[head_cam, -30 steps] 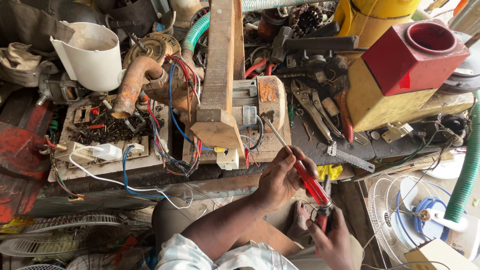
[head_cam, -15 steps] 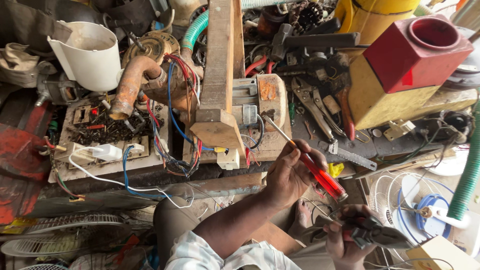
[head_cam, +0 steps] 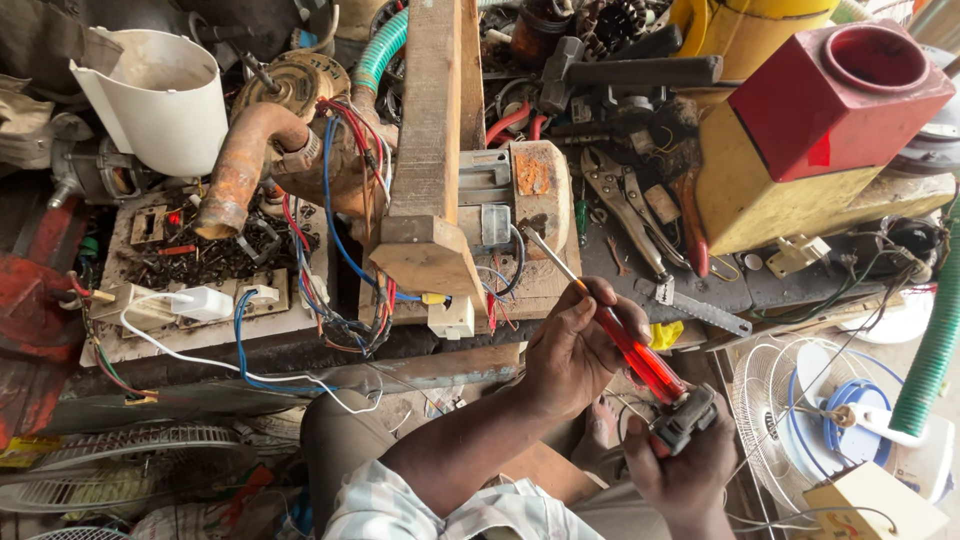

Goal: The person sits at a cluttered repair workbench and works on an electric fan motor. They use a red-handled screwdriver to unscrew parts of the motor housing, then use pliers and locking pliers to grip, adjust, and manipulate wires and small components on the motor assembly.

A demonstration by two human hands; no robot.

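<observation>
Red-handled screwdriver [head_cam: 628,345] held in the left hand [head_cam: 575,350], fingers wrapped round the handle, metal shaft slanting up and left toward the grey motor [head_cam: 500,205] on the counter [head_cam: 640,275]. Small dark metal part [head_cam: 685,420] gripped in the right hand [head_cam: 690,470], fingers curled shut around it, right at the butt of the screwdriver handle, low in the view and in front of the counter edge.

Containers, three counted: one white plastic jug [head_cam: 160,100] at upper left, open-topped, inside looking bare; one shallow wooden tray [head_cam: 200,260] heaped with dark screws and bits, a few red pieces among them; one yellow box with a red top [head_cam: 810,140] at upper right, round hole in the top, contents hidden.

One wooden beam [head_cam: 430,140] running down the middle of the counter. One rusty bent pipe [head_cam: 245,160] beside the jug. One pair of pliers [head_cam: 625,205] right of the motor. One green ribbed hose [head_cam: 380,50] at the top, another [head_cam: 935,340] at the right edge. One white fan [head_cam: 830,420] down at lower right. Tangle of red, blue and white wires [head_cam: 330,250], too many to count.
</observation>
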